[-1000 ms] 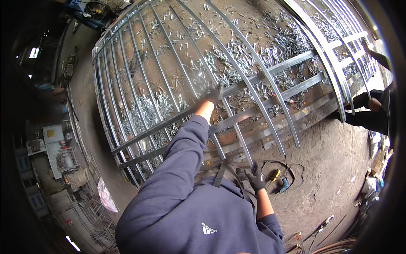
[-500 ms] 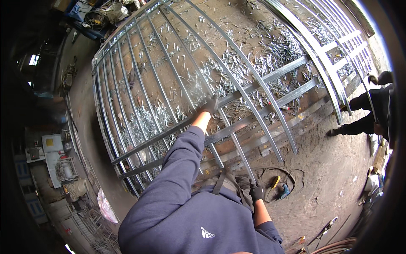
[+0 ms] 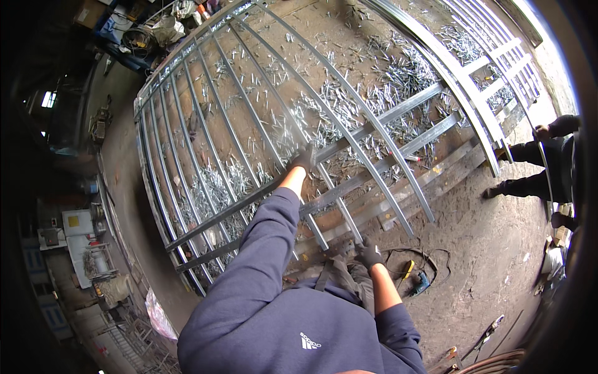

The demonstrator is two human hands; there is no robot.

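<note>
Long, thin galvanized metal profiles lie side by side across two crossbars, an upper metal crossbar (image 3: pixel 227 213) and a lower metal crossbar (image 3: pixel 325 197). My left hand (image 3: pixel 303 157), in a dark glove, is closed around one metal profile (image 3: pixel 339 204) where it crosses the upper crossbar. Its fingers are partly hidden. Close to my body, my right hand (image 3: pixel 369 253), also gloved, grips the near end of that same profile. Scattered small metal offcuts (image 3: pixel 212 181) cover the surface beneath the profiles.
A blue power tool (image 3: pixel 422 283) with a black cable lies on the floor at the right, beside a yellow object (image 3: pixel 408 269). Another person (image 3: pixel 548 162) stands at the far right, holding a long profile. A bundle of profiles (image 3: pixel 458 75) rests on the crossbars' right part.
My right hand has moved forward and slightly left, and the profile's near end has shifted away from me with it. The other person's hands and profile have moved at the right.
</note>
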